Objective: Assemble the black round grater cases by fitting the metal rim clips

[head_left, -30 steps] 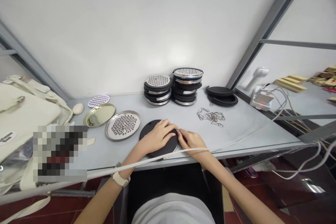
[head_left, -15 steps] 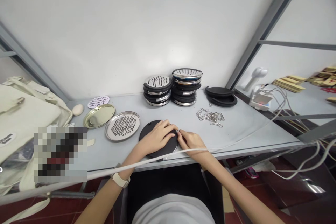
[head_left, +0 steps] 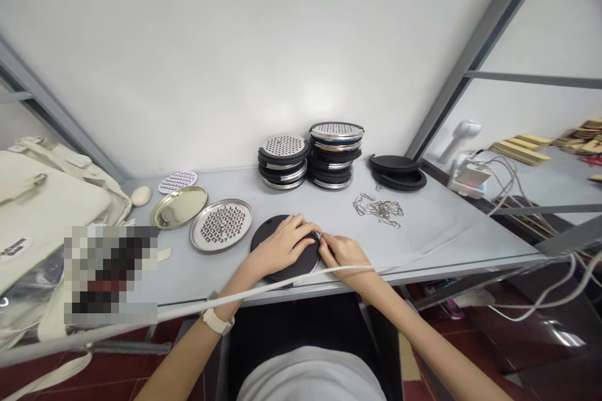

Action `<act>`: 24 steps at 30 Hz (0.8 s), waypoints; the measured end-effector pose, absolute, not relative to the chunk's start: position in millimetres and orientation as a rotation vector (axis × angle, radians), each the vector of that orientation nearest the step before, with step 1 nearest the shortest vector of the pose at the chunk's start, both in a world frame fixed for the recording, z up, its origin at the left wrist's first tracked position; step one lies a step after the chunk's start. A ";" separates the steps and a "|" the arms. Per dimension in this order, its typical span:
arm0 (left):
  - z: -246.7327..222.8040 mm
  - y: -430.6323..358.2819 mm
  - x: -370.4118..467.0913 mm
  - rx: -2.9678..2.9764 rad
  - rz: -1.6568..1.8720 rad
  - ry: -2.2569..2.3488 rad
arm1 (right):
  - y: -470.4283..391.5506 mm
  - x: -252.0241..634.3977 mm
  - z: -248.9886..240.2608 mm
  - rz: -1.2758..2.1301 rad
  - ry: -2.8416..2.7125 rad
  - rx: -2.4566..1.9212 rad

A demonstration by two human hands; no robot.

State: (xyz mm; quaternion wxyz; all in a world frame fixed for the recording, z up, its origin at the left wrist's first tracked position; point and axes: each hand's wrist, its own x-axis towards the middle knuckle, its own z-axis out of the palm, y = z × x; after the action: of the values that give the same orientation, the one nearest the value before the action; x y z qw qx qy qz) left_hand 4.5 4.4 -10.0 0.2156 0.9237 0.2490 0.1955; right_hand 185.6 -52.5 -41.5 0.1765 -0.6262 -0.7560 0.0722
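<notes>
A round black disc-shaped case (head_left: pixel 308 260) lies flat at the table's front edge. Across its top rests my left hand (head_left: pixel 285 244), with the fingers curled toward its right rim, holding it down. My right hand (head_left: pixel 345 254) pinches a small silvery metal clip (head_left: pixel 318 235) at that rim, close to my left fingertips; the fingers partly hide it. Beyond my right hand lies a loose pile of similar metal clips (head_left: pixel 376 207). A round metal grater plate (head_left: pixel 221 225) sits to the left of the case.
Two stacks of black-rimmed graters (head_left: pixel 283 166) stand against the wall. Black round covers (head_left: pixel 397 172) lie at the back right. A gold-toned round lid (head_left: pixel 179 208), a white perforated disc (head_left: pixel 177 182) and a pale bag (head_left: pixel 51 200) are at left. A white cable (head_left: pixel 282 287) crosses in front.
Both hands keep almost the same place on the case. A little more of the silvery clip shows between the fingertips. The view has shifted very slightly.
</notes>
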 end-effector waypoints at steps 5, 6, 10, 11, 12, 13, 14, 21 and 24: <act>-9.9 4.7 4.7 2.563 0.544 0.685 | -50.8 185.8 -42.2 0.180 -2.166 -1.786; -10.0 4.7 4.8 2.563 0.546 0.684 | -50.7 185.9 -42.5 0.178 -2.167 -1.785; -10.7 4.8 5.1 2.564 0.552 0.684 | -51.8 186.4 -43.3 0.182 -2.167 -1.788; -10.7 4.9 5.0 2.564 0.553 0.683 | -52.2 186.5 -43.3 0.184 -2.165 -1.789; -10.7 4.9 5.0 2.563 0.554 0.683 | -52.4 186.6 -43.2 0.185 -2.162 -1.788; -10.6 4.9 4.9 2.563 0.554 0.683 | -52.7 186.7 -43.1 0.187 -2.158 -1.785; -10.5 4.9 4.7 2.562 0.553 0.683 | -52.8 186.8 -42.9 0.188 -2.153 -1.780; -10.5 4.6 4.4 2.559 0.554 0.683 | -52.9 185.3 -41.8 0.215 -2.106 -1.749; -11.1 4.7 4.5 2.557 0.557 0.683 | -52.6 184.6 -42.3 0.228 -2.084 -1.743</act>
State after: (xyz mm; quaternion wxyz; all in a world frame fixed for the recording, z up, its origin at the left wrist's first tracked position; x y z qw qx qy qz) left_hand 4.5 4.7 -11.1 0.2166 0.9230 0.2466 0.2011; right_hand 184.6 -52.6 -42.3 0.2060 -0.6257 -0.7479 0.0819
